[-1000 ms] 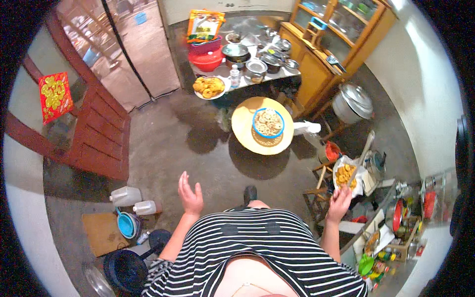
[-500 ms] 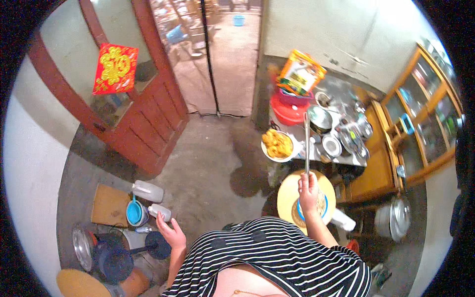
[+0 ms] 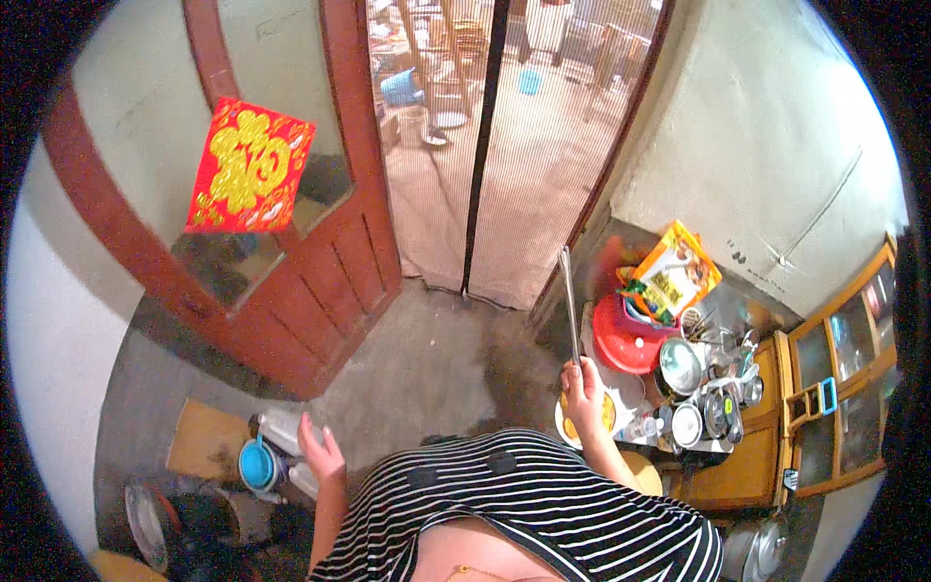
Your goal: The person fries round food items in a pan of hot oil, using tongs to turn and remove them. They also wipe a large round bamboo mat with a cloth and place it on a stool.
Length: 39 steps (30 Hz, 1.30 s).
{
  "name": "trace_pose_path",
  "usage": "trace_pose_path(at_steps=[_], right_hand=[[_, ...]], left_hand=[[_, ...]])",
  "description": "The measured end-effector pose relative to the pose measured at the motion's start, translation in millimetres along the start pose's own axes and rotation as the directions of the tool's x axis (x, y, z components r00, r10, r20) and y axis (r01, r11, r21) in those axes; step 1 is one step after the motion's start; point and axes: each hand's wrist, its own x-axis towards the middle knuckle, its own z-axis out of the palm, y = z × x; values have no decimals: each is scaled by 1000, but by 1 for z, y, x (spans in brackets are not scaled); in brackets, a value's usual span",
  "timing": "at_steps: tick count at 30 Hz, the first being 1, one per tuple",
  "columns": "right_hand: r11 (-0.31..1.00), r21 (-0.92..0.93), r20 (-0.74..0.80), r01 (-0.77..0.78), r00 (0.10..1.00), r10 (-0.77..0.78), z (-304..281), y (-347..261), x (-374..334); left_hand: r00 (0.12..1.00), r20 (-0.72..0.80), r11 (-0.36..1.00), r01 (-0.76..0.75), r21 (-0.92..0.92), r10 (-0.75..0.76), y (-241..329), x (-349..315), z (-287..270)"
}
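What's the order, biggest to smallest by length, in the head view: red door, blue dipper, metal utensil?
1. Red door
2. Metal utensil, in the right hand
3. Blue dipper

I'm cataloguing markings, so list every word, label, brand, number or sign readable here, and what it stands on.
Red paper square on reddish-brown wooden door: large gold character, clear, not copied here.
Orange-and-white plastic packet above red plastic basin: printing, not copied; finer print too small to read.
Small dark marks on pale wall: too blurred to tell if writing.
Long metal utensil in right hand: none visible.
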Motion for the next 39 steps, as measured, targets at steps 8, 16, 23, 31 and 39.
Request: trace_pose_path(at_steps=[8,16,23,31,39], right_hand=[[997,-38,-102,-68,993,64,8,2,137],[934,-357,14,2,1000,3,7,53,345],[938,-344,284,43,957,60,75,26,539],[957,-291,319,20,945,77,135,46,660],[923,-327,302,202,948,-101,197,63,761]], left_hand=[[795,338,863,-481,-155,503,136,286,181],[598,335,684,-610,-400,728,272,460,392],[590,370,678,-471,-564,718,365,590,519],[567,343,583,-315,-749,748,395,706,649],[667,254,617,-386,-686,700,404,818,689]])
